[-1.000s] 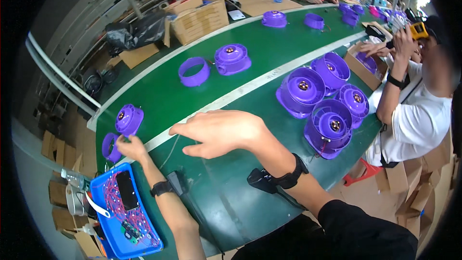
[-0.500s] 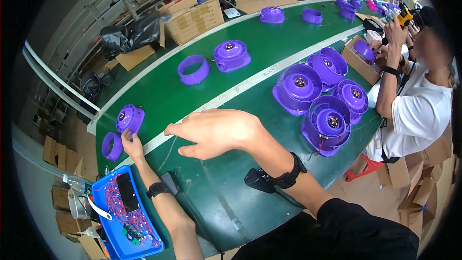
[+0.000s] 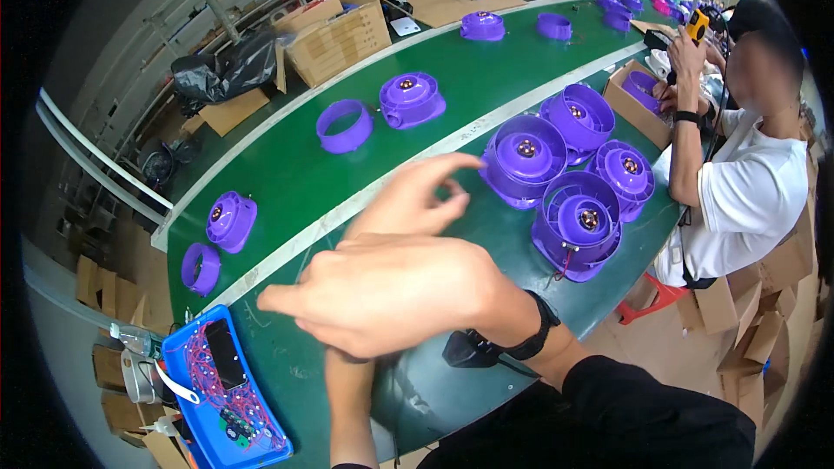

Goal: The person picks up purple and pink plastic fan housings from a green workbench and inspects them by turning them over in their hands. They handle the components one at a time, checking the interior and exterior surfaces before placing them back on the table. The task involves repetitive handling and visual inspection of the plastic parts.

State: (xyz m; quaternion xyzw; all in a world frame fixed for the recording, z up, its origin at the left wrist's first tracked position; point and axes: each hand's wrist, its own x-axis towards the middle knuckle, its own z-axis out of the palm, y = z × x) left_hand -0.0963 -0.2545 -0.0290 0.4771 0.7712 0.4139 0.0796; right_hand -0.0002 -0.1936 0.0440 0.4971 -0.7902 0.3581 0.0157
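My left hand [image 3: 415,198] is stretched toward a group of purple round plastic housings. Its fingers and thumb are apart with nothing in them, and a fingertip is at the edge of the nearest tall housing [image 3: 525,156]; whether it touches, I cannot tell. Crossed over my left wrist is my right hand [image 3: 395,295], back upward and empty, its fingers pointing left. Beside that tall housing stand another deep housing [image 3: 579,115], a lower one [image 3: 627,169] and a front one [image 3: 584,221] with a red wire. Each has a round centre with small metallic contacts.
A blue tray [image 3: 178,356] at lower left holds red wires, a phone and small circuit boards. On the green belt lie purple rings [image 3: 345,126] and domed housings [image 3: 412,101]. A co-worker [image 3: 738,156] at right holds a yellow tool [image 3: 697,26] near a cardboard box [image 3: 627,104].
My left hand has left the domed housing at the far left and swung right, passing beneath my right hand to the housing group. My right hand has moved slightly left and down.
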